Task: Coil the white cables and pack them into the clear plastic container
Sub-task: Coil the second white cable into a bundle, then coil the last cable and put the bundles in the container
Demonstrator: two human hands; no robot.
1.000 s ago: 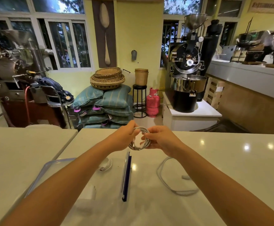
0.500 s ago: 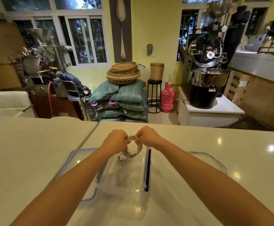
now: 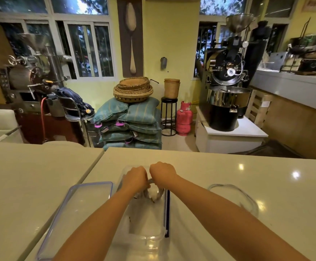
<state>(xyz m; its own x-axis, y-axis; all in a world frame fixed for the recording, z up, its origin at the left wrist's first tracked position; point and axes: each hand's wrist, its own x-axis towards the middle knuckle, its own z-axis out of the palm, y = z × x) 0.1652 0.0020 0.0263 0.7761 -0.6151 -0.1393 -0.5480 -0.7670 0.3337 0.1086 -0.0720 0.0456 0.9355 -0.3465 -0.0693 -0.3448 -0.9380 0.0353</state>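
Seemingly midway, the left hand [image 3: 134, 178] and right hand [image 3: 162, 174], fingers closed on a coiled white cable [image 3: 153, 193], lower it into the clear plastic container [image 3: 149, 240], while another loose white cable [image 3: 234, 196] lies uncoiled on the pale counter [image 3: 266, 176].

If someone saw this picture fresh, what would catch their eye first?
Both hands, left hand and right hand, meet at centre, gripping a coiled white cable over the clear plastic container. Its lid lies to the left, and a loose cable sprawls on the counter to the right.
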